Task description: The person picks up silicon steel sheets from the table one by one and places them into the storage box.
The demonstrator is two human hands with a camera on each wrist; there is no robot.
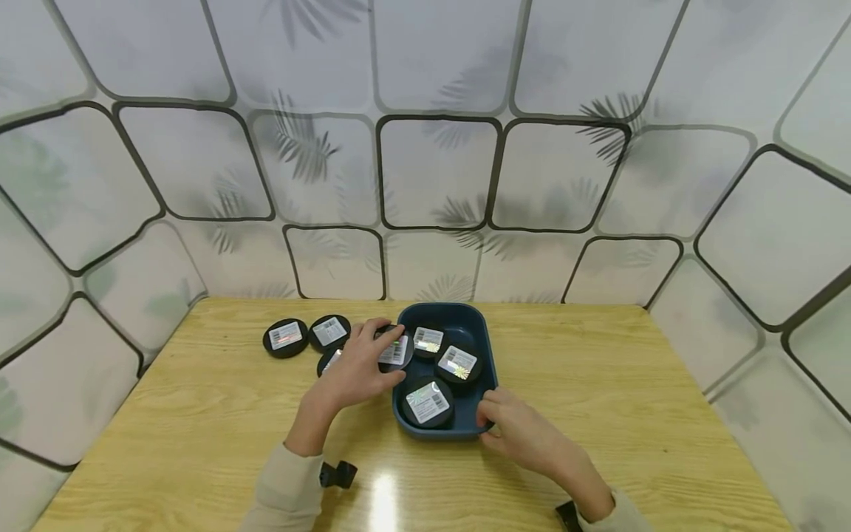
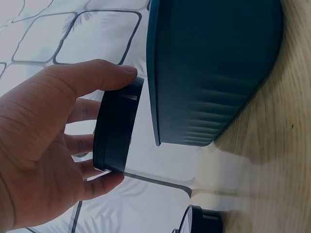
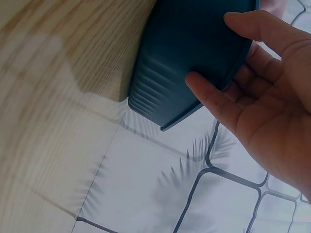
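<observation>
A dark blue plastic bin (image 1: 490,362) stands on the table with three round black containers inside, each with a white label; one is the front container (image 1: 428,403). My left hand (image 1: 362,366) grips another flat black container (image 2: 116,128) by its edge, thumb on one side and fingers on the other. In the head view that container overlaps the bin's left rim; in the left wrist view it is off the table, beside the bin wall. My right hand (image 1: 525,436) pinches the bin's front right rim, with fingertips (image 3: 199,82) against the outer wall.
Left of the bin, three more black containers lie on the wooden table (image 1: 598,369): a far left one (image 1: 286,338), one beside it (image 1: 329,332), and one partly hidden behind my left hand. Patterned cloth (image 1: 439,177) rises behind the table.
</observation>
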